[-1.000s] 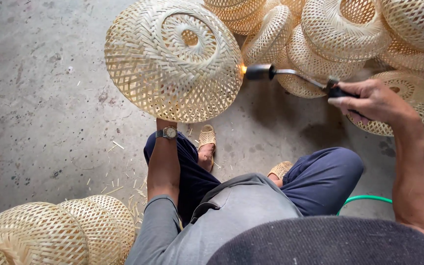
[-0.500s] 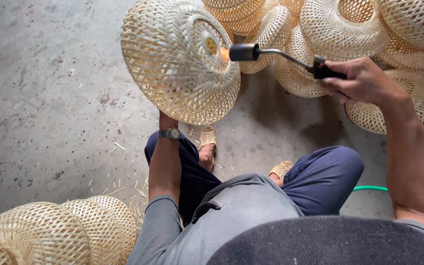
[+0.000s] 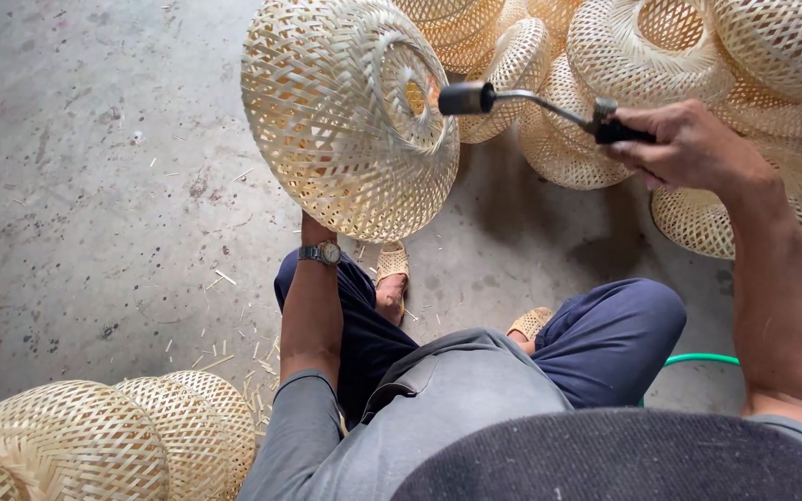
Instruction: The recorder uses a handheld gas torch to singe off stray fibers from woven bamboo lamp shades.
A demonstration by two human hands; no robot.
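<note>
I hold a woven bamboo shade [image 3: 345, 121] up in front of me, tilted so its round opening faces right. My left hand [image 3: 316, 225] is almost wholly hidden under the shade and carries it; only the wrist with a watch [image 3: 328, 252] shows. My right hand [image 3: 689, 144] grips the handle of a gas torch [image 3: 531, 100]. The torch's dark nozzle sits at the rim of the shade's opening, with an orange glow just inside.
Several more woven shades [image 3: 661, 56] are piled at the top right, and a row of them [image 3: 95, 445] lies at the bottom left. A green hose [image 3: 703, 358] runs behind my right knee. Bamboo splinters litter the concrete floor [image 3: 95, 204]. My sandalled feet rest below the shade.
The shade has been turned so its opening swings from facing me toward the right. My right hand has brought the torch up and left, from the shade's side to its opening.
</note>
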